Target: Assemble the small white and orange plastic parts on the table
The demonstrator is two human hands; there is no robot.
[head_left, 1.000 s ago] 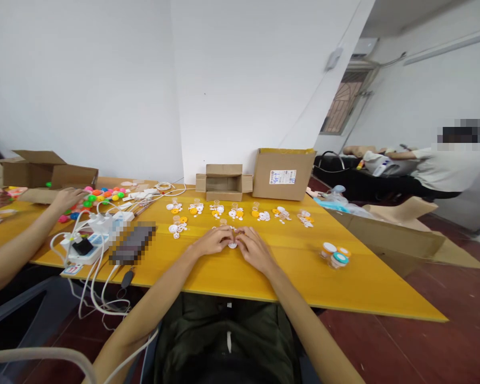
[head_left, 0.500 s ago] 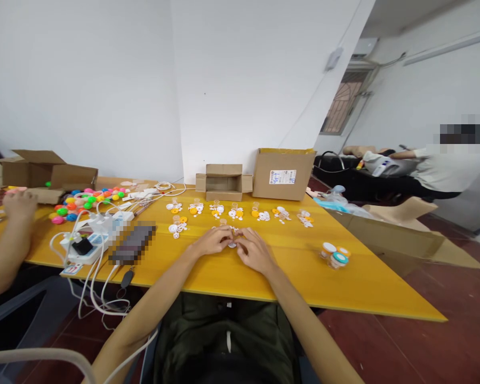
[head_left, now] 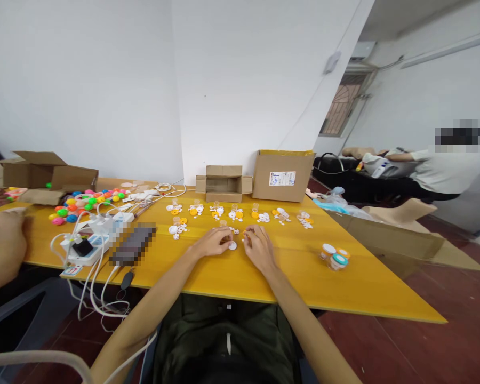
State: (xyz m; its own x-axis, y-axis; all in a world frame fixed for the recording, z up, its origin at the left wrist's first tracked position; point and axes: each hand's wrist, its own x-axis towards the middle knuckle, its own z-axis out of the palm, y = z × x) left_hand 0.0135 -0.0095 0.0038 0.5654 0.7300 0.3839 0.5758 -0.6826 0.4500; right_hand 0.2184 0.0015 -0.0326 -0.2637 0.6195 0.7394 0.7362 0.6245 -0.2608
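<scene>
One white disc [head_left: 232, 246] lies on the yellow worktop [head_left: 296, 282], at the fingertips of the left hand [head_left: 215, 241]; whether that grip is closed on it, I cannot tell. The right hand [head_left: 258, 248], just apart, curls its fingers by a small pale piece [head_left: 243, 240], its grip equally unclear. Beyond are clusters of white and orange parts [head_left: 239, 215]; three lidded jars [head_left: 339, 260] stand together on the right
</scene>
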